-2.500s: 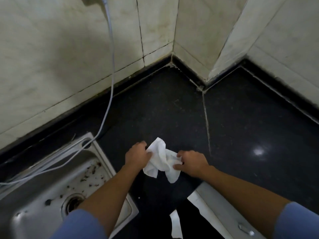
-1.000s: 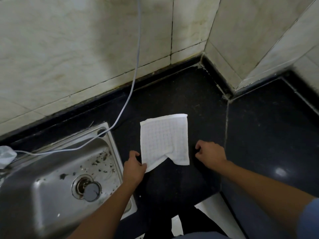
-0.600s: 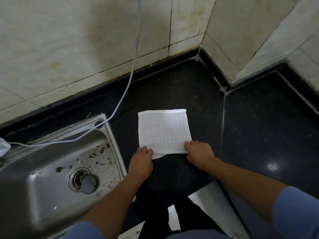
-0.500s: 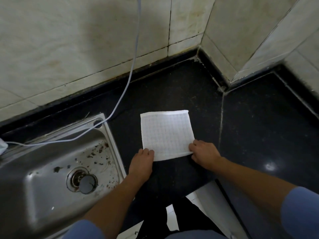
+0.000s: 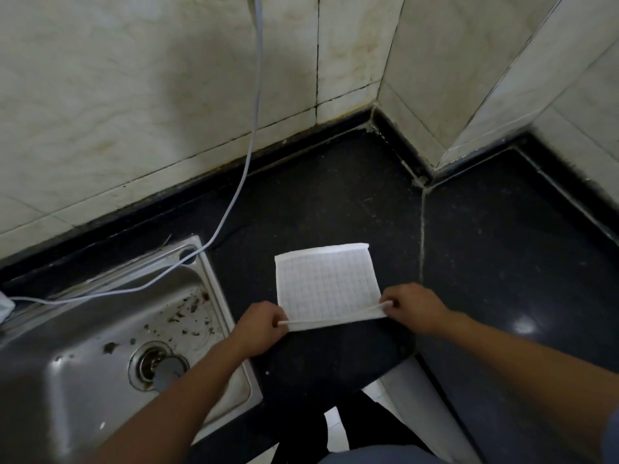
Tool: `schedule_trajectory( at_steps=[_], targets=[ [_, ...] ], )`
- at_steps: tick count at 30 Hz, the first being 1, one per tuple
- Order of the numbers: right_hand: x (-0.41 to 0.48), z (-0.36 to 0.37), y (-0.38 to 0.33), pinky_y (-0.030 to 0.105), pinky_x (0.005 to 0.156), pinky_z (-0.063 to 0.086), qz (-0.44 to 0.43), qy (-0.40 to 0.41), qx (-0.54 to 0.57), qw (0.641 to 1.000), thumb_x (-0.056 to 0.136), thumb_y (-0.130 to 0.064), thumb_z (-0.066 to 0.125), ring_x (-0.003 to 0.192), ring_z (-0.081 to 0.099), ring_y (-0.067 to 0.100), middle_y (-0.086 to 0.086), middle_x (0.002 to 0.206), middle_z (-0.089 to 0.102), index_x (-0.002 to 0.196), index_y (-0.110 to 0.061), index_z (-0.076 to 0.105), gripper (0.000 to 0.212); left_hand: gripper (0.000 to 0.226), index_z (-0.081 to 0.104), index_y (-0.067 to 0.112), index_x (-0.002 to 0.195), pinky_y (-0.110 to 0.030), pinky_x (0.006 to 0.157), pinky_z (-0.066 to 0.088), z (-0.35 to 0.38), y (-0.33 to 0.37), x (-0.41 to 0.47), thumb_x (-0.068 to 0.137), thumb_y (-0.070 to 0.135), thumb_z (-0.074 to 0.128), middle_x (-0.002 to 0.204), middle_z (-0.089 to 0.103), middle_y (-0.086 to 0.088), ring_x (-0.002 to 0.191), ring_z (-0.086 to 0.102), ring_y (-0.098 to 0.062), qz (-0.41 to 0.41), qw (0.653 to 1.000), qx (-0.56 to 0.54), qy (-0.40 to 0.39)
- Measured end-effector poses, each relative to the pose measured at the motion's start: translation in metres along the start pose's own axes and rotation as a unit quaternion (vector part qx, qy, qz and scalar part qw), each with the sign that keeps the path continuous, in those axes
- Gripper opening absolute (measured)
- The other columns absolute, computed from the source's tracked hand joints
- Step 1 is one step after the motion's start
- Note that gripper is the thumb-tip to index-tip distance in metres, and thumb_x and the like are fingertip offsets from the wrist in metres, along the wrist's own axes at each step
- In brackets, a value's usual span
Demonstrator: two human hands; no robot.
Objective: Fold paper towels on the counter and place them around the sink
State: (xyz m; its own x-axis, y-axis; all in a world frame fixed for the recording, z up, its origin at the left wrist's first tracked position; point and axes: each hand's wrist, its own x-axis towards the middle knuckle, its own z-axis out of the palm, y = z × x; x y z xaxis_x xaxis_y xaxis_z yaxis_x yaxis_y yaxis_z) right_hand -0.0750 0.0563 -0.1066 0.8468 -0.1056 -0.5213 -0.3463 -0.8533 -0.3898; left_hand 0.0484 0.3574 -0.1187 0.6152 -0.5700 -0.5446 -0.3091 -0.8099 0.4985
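A white paper towel [image 5: 326,283] with a fine grid pattern lies spread flat on the black counter [image 5: 335,202], just right of the steel sink [image 5: 83,356]. My left hand [image 5: 261,326] pinches the towel's near left corner. My right hand [image 5: 413,308] pinches the near right corner. Between the two hands the near edge is lifted a little off the counter and rolled over. The far edge still rests flat.
A thin white hose [image 5: 248,155] hangs from the tiled wall and trails across the sink's back rim. The sink basin holds dark food scraps and a drain plug [image 5: 167,371]. A white crumpled thing [image 5: 5,308] shows at the left edge. The counter turns a corner at the right.
The crumpled towel was opened and laid flat on the counter. Since half a second ago both hands have closed on its near corners and raised the near edge.
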Motion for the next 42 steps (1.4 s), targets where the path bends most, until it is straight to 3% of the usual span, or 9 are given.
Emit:
schedule_trajectory(
  at_steps=[4, 10, 14, 19, 24, 28, 36, 39, 42],
  targets=[
    [0.034, -0.031, 0.001, 0.033, 0.074, 0.051, 0.054, 0.067, 0.096, 0.992, 0.084, -0.024, 0.067, 0.083, 0.062, 0.016, -0.009, 0.079, 0.061, 0.092, -0.025, 0.071, 0.009, 0.012, 0.072, 0.011, 0.075, -0.025, 0.063, 0.049, -0.038, 0.003, 0.027, 0.085, 0.018, 0.069, 0.063, 0.067, -0.002, 0.057, 0.06, -0.009, -0.059, 0.989, -0.126, 0.051],
    [0.086, -0.043, -0.009, 0.034, 0.077, 0.05, 0.121, 0.1, 0.079, 0.984, 0.084, -0.028, 0.066, 0.094, 0.063, 0.024, 0.002, 0.098, 0.067, 0.1, -0.026, 0.069, 0.016, 0.017, 0.065, 0.006, 0.07, -0.024, 0.056, 0.05, -0.048, 0.004, 0.078, 0.085, 0.012, 0.067, 0.061, 0.065, -0.012, 0.052, 0.061, -0.018, -0.137, 0.972, -0.165, 0.101],
    [0.108, -0.04, -0.01, 0.034, 0.073, 0.049, 0.135, 0.107, 0.05, 0.984, 0.087, -0.029, 0.063, 0.091, 0.062, 0.023, 0.003, 0.1, 0.067, 0.1, -0.026, 0.063, 0.013, 0.016, 0.065, 0.012, 0.07, -0.039, 0.077, 0.057, -0.045, -0.005, 0.104, 0.082, 0.019, 0.07, 0.075, 0.07, -0.013, 0.075, 0.068, -0.028, -0.176, 0.97, -0.139, 0.098],
    [0.112, -0.032, -0.006, 0.033, 0.069, 0.044, 0.127, 0.104, -0.026, 0.986, 0.09, -0.033, 0.059, 0.09, 0.059, 0.024, 0.005, 0.102, 0.063, 0.11, -0.021, 0.052, 0.024, 0.017, 0.067, 0.014, 0.093, -0.037, 0.078, 0.052, -0.039, -0.001, 0.104, 0.086, 0.029, 0.065, 0.099, 0.066, -0.012, 0.093, 0.063, -0.03, -0.209, 0.963, -0.054, 0.162],
    [0.09, -0.018, -0.024, 0.037, 0.074, 0.047, -0.039, 0.194, -0.116, 0.973, 0.091, -0.028, 0.057, 0.105, 0.051, 0.024, 0.005, 0.113, 0.055, 0.118, -0.018, 0.056, 0.029, 0.021, 0.06, 0.014, 0.108, -0.04, 0.077, 0.051, -0.022, 0.022, 0.077, 0.09, 0.023, 0.057, 0.111, 0.053, -0.008, 0.1, 0.054, -0.026, -0.048, 0.975, 0.078, 0.202],
    [0.077, 0.024, -0.05, 0.035, 0.054, 0.048, -0.162, 0.146, -0.131, 0.967, 0.08, -0.019, 0.068, 0.082, 0.06, 0.026, 0.006, 0.092, 0.06, 0.094, -0.015, 0.065, 0.015, 0.022, 0.06, 0.014, 0.111, -0.039, 0.077, 0.049, 0.008, 0.052, 0.061, 0.092, 0.016, 0.048, 0.112, 0.054, -0.006, 0.102, 0.054, -0.025, 0.062, 0.979, 0.154, 0.116],
    [0.05, 0.029, 0.021, 0.031, 0.051, 0.047, -0.128, 0.193, -0.108, 0.967, 0.082, -0.016, 0.068, 0.068, 0.059, 0.025, 0.005, 0.078, 0.057, 0.08, -0.012, 0.062, 0.008, 0.024, 0.06, 0.009, 0.078, -0.031, 0.042, 0.045, 0.023, -0.004, 0.041, 0.064, 0.005, 0.079, 0.081, 0.057, -0.008, 0.069, 0.057, -0.026, 0.085, 0.967, 0.199, 0.136],
    [0.042, 0.021, 0.033, 0.031, 0.057, 0.048, -0.105, 0.16, -0.115, 0.975, 0.083, -0.017, 0.071, 0.074, 0.061, 0.027, 0.005, 0.083, 0.058, 0.084, -0.011, 0.066, 0.008, 0.022, 0.064, 0.011, 0.081, -0.032, 0.052, 0.05, 0.018, -0.011, 0.038, 0.066, 0.012, 0.08, 0.087, 0.058, -0.007, 0.075, 0.057, -0.025, 0.09, 0.958, 0.223, 0.157],
    [0.05, 0.01, 0.013, 0.033, 0.075, 0.047, -0.021, 0.137, -0.063, 0.988, 0.091, -0.031, 0.061, 0.097, 0.056, 0.024, 0.004, 0.104, 0.057, 0.108, -0.014, 0.062, 0.024, 0.033, 0.069, 0.015, 0.101, -0.04, 0.079, 0.053, 0.008, -0.01, 0.043, 0.07, 0.022, 0.078, 0.12, 0.061, -0.012, 0.106, 0.059, -0.03, 0.089, 0.949, 0.264, 0.147]
  ],
)
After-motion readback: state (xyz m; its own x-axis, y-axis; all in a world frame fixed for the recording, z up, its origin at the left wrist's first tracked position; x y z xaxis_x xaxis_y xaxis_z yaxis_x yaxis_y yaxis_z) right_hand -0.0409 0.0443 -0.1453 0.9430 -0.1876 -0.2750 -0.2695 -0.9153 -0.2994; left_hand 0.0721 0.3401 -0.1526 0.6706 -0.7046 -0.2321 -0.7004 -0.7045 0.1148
